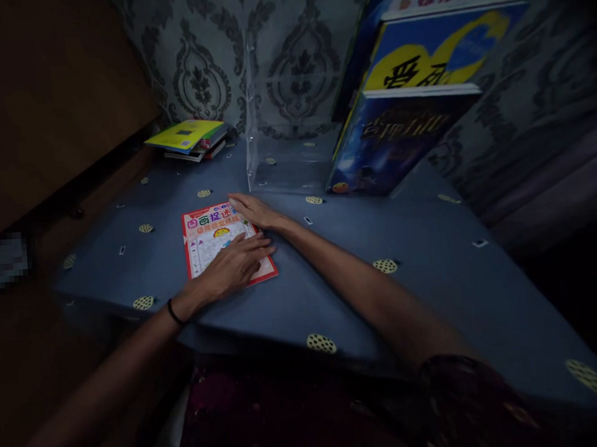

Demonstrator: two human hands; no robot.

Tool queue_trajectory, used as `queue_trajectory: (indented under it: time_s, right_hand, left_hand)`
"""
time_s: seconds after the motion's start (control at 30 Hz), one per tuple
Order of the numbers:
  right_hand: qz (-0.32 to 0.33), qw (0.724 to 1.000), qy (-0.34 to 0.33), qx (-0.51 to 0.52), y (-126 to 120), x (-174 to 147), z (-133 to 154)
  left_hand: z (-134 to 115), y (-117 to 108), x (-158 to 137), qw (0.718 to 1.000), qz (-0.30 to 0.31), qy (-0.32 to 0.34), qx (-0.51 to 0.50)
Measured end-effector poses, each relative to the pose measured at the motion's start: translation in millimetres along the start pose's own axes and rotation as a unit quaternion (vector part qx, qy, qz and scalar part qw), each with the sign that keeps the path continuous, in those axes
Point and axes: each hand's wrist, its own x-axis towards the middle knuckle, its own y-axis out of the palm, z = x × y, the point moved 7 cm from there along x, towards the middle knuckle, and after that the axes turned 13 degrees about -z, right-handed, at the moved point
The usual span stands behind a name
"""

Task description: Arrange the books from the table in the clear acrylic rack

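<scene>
A thin book (214, 240) with a red border, a white cover and coloured Chinese lettering lies flat on the table. Across its lower part rests my left hand (233, 267), fingers stretched out and pointing right; a dark band circles that wrist. My right hand (254, 211) reaches over the book's upper right corner, its fingers laid along the edge and covering part of the title. Neither hand is wrapped round anything. The lower right part of the cover is partly hidden under my left hand.
The table has a blue cloth (293, 304) with pineapple prints. A clear plastic rack (290, 174) stands at the back, with a dark blue book (389, 139) and a blue-yellow book (439, 46) upright at its right. A small book stack (188, 137) lies back left.
</scene>
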Motion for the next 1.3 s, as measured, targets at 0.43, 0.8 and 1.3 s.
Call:
queue_trajectory:
  time_s: [0.43, 0.8, 1.3]
  right_hand:
    - [-0.008, 0.999, -0.009, -0.047, 3.3, -4.3, 10.2]
    - [-0.021, 0.999, 0.001, -0.045, -4.0, -28.1, 17.6]
    - [-0.023, 0.998, -0.033, -0.044, -15.5, -85.9, 51.4]
  left_hand:
    - [-12.1, 0.2, -6.4, 0.999, 0.006, 0.009, 0.033]
    - [-16.0, -2.0, -7.6, 0.999, 0.036, 0.016, -0.002]
    - [-11.9, -21.2, -16.9, 0.997, -0.069, 0.011, -0.036]
